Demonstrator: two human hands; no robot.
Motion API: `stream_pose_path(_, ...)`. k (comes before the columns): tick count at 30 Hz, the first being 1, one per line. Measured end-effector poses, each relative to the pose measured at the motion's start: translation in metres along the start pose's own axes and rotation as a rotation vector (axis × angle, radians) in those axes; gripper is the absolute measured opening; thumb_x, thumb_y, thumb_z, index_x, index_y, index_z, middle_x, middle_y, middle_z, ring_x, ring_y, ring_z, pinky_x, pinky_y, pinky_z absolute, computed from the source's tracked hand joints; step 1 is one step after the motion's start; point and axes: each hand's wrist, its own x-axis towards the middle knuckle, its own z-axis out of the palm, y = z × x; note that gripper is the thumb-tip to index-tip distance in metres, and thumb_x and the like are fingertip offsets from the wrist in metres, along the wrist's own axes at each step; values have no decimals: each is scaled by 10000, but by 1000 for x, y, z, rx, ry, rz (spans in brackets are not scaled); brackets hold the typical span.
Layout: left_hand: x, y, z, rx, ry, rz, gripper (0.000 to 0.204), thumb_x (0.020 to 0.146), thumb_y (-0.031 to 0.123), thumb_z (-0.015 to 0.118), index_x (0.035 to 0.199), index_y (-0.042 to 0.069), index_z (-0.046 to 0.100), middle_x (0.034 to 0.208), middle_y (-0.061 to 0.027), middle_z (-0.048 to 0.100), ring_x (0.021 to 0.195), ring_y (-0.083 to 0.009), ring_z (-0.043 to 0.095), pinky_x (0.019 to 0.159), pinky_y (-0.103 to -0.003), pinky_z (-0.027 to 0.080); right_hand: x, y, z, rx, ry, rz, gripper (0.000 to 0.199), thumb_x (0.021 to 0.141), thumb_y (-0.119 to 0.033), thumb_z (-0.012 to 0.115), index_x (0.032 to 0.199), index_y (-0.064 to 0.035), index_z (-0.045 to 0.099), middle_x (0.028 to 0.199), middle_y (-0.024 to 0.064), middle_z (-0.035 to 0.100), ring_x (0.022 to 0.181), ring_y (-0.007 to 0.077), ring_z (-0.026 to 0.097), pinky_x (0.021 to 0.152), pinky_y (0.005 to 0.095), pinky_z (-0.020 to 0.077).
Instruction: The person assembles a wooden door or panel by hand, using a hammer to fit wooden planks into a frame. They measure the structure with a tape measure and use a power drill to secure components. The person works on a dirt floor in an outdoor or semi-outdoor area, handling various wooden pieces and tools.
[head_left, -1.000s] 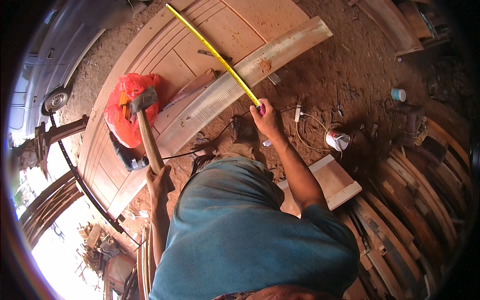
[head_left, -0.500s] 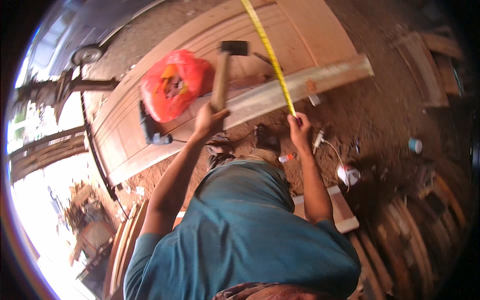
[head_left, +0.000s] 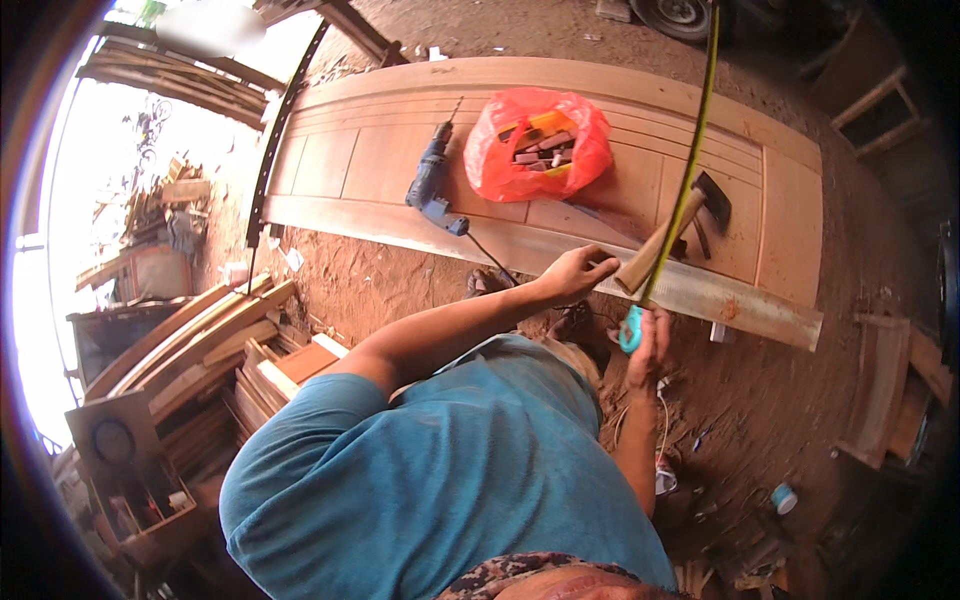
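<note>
Here, the panel: a long wooden panel (head_left: 330, 165) with grooved lines lies across the far side of the reddish dirt ground (head_left: 770, 385), a pale strip (head_left: 770, 312) running along its near edge.
On its left half: a blue power drill (head_left: 430, 180), bit pointing far, its black cable (head_left: 490, 258) dropping over the near edge.
At its middle: an open red plastic bag (head_left: 485, 165) of small blocks (head_left: 545, 150), to the far left of both hands.
Left and near: stacked timber (head_left: 200, 340) crowds the ground.
Right and near: a small blue-and-white cup (head_left: 785, 498) lies on the dirt.
Far edge: I can make out part of a vehicle wheel (head_left: 678, 12).
In the way: a wooden-handled hammer (head_left: 655, 245) lies on the panel's right half, head far and right; the tape blade (head_left: 703, 110) crosses it from my view, though I cannot tell if they touch.
Left hand: this hand (head_left: 580, 275) is loosely open, fingers toward the hammer's handle end, just beside it and not around it.
Right hand: this hand (head_left: 648, 345) grips the turquoise tape measure (head_left: 632, 328), near the panel's near edge.
Tape measure: its case sits against the right hand's fingers, to the near right of the left hand, with the yellow blade stretching far across the panel.
</note>
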Motion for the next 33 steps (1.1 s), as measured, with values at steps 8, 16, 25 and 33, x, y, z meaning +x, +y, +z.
stream_pose_path(8, -86, -50, -97, -519, 118, 5, 416, 1064, 344, 453, 1260, 8, 600, 1148, -106, 657, 1039, -196, 620, 930, -344, 511, 11, 6, 178, -509, -353, -287, 449, 1039, -362, 466, 1278, 11, 540, 1150, 203, 588, 952, 407, 614, 906, 461, 483)
stream_pose_path(16, -188, -136, -256, -830, 533, -245, 335, 1051, 331, 456, 1058, 32, 606, 858, -90, 632, 736, -191, 644, 653, -309, 539, 75, 50, 335, -1007, -324, -419, 566, 860, -367, 728, 1227, 37, 580, 1097, 230, 623, 1004, 384, 626, 898, 442, 503)
stream_pose_path(25, -217, -213, -346, -1036, 426, -217, 333, 1054, 396, 454, 1089, 77, 543, 765, -28, 576, 618, -161, 590, 552, -312, 519, 149, 116, 427, -1628, -518, -253, 778, 718, -253, 797, 1309, 110, 445, 1099, 283, 638, 963, 435, 681, 793, 453, 594)
stream_pose_path(33, -130, -182, -370, -919, 211, -210, 365, 1035, 463, 468, 1067, 109, 552, 714, -16, 549, 575, -164, 560, 520, -325, 493, 95, -30, 354, -1510, -505, -429, 842, 722, -210, 774, 1461, -89, 388, 1136, 267, 628, 926, 427, 683, 780, 498, 574)
